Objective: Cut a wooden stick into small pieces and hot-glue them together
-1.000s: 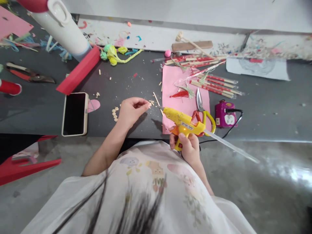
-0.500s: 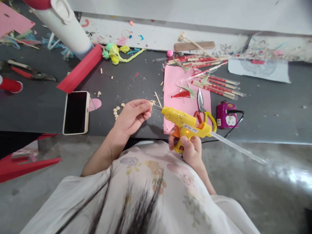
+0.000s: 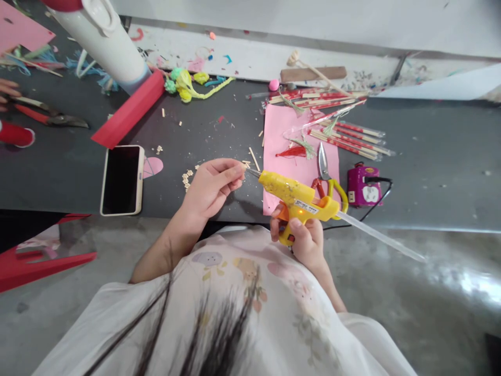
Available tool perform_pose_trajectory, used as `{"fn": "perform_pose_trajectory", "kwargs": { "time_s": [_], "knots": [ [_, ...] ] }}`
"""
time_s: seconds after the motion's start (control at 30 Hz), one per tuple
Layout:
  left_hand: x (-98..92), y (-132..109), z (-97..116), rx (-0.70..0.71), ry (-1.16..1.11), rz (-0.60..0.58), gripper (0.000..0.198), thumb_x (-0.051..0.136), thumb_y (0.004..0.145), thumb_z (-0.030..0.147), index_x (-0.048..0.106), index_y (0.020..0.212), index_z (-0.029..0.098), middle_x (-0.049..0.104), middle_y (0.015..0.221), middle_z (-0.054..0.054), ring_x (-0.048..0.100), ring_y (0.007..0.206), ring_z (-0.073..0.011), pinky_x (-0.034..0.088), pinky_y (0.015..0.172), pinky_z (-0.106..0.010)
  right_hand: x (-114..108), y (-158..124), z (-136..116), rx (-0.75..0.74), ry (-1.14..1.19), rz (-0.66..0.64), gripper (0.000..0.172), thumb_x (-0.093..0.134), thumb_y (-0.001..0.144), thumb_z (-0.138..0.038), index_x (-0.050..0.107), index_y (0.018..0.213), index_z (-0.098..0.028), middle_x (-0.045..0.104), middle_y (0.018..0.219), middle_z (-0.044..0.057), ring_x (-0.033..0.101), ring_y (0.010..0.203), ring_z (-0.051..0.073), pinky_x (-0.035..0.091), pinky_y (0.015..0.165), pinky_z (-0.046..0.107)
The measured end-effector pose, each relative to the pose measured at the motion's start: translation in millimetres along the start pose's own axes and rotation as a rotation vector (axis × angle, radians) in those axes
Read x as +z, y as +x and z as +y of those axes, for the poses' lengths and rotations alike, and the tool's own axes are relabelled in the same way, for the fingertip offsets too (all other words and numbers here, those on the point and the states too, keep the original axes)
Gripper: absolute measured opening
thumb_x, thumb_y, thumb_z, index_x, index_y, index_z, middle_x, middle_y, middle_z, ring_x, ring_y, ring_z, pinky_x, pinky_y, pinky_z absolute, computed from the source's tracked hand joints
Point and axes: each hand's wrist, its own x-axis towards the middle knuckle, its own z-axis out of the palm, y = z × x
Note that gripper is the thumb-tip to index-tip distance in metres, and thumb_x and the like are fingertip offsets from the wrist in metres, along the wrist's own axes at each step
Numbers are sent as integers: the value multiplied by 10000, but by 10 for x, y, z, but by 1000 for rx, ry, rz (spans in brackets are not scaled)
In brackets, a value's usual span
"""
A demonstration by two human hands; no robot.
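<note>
My right hand (image 3: 303, 235) is wrapped round the handle of a yellow hot glue gun (image 3: 287, 187), whose small orange light glows. A long clear glue stick (image 3: 381, 237) juts from its back end. Closed in a pinch, my left hand (image 3: 215, 185) has a small pale wooden piece (image 3: 245, 166) at its fingertips, mostly covered by them. The gun's metal nozzle (image 3: 253, 172) points at that piece; whether they touch I cannot tell. Little wooden pieces (image 3: 186, 180) lie beside my left hand, and a few thin sticks (image 3: 254, 158) lie beyond the nozzle.
Scissors (image 3: 323, 162) and a red tassel (image 3: 293, 151) lie on pink paper (image 3: 276, 122). Behind are wrapped chopsticks (image 3: 348, 138). A purple power socket (image 3: 364, 185) stands right, a phone (image 3: 122, 180) left, near a bottle (image 3: 109, 47) and pliers (image 3: 66, 121). Another person's hand (image 3: 8, 91) shows far left.
Another person's hand has come in at the left edge by the pliers. The white sheet at the back right has shifted up and to the right. My hands have hardly moved.
</note>
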Motion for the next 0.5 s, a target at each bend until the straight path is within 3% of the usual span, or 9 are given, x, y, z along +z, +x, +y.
{"fn": "perform_pose_trajectory", "kwargs": {
  "time_s": [0.5],
  "knots": [
    [36,-39,10,145,78,85,123,794,661,267,699,679,190,623,628,24,506,548,-46,417,519,-187,-10,0,7,16,-2,-8,288,524,867,-508,595,922,-235,599,624,-7,534,497,136,437,496,296]
  ]
}}
